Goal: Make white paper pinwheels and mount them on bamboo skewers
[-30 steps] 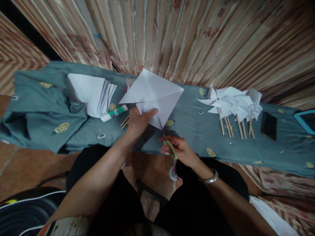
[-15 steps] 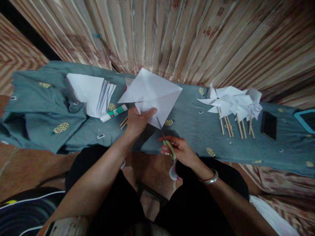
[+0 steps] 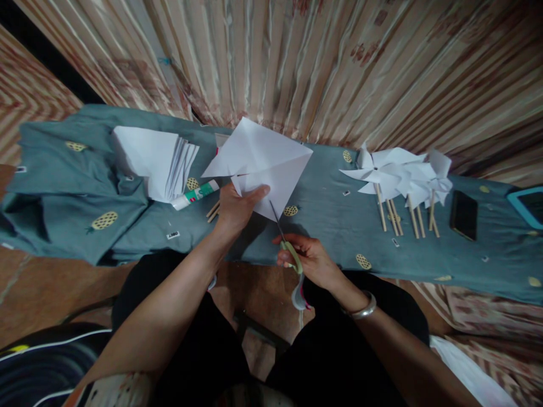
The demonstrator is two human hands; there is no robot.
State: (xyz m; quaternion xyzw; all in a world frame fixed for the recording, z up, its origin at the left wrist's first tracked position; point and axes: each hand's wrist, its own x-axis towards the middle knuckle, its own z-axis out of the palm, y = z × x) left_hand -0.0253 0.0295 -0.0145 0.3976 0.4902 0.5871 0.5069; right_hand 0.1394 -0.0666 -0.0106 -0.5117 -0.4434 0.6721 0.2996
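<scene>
A white square of paper, creased and with a slit on its left side, is held out over the cloth-covered surface. My left hand grips its near left part, thumb on top and fingers underneath. My right hand is closed on the handles of a pair of scissors with pale green grips. Their dark blade lies at the paper's near corner, pointing toward the middle. How far the blades are parted is too fine to tell.
On the left lie a stack of white paper and a glue stick, with wooden sticks beside my left hand. Several paper pinwheels on sticks, a phone and a blue-edged device lie right. A curtain hangs behind.
Almost nothing differs. The paper and my left hand sit very slightly further left, while the scissors stay at the near corner.
</scene>
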